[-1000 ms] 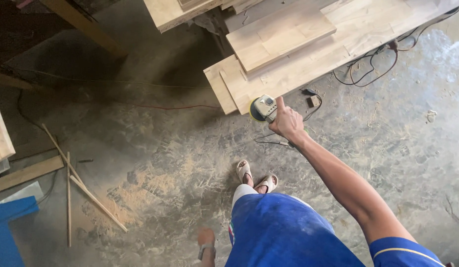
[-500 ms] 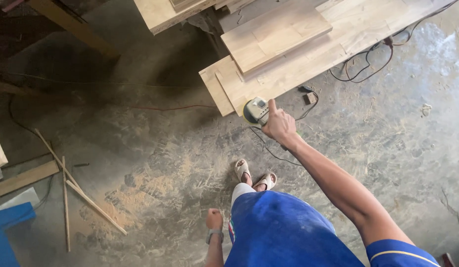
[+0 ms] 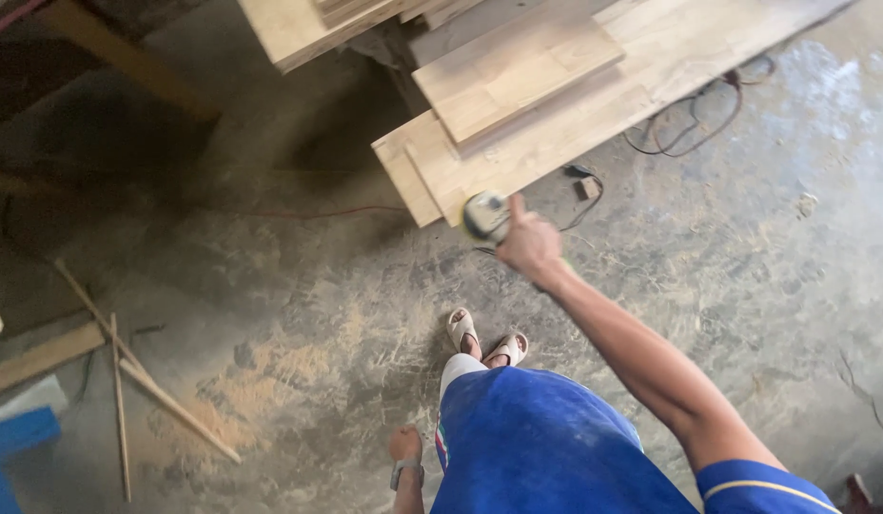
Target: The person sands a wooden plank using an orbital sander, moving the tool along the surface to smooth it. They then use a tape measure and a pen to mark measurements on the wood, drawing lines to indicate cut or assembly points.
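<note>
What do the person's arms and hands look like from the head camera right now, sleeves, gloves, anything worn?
Only the right arm shows. The right hand is bare: no glove, and no watch or band shows at the wrist. The forearm is uncovered up past the elbow. A short blue sleeve with a thin yellow stripe near its hem covers the upper arm. The left hand and arm are out of view.

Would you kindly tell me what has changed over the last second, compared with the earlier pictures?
The left foot in a sandal has stepped forward into view at the bottom. The right hand keeps gripping the small round power sander at the edge of the pale wooden board; nothing was let go. Boards and cables are unmoved.
</note>
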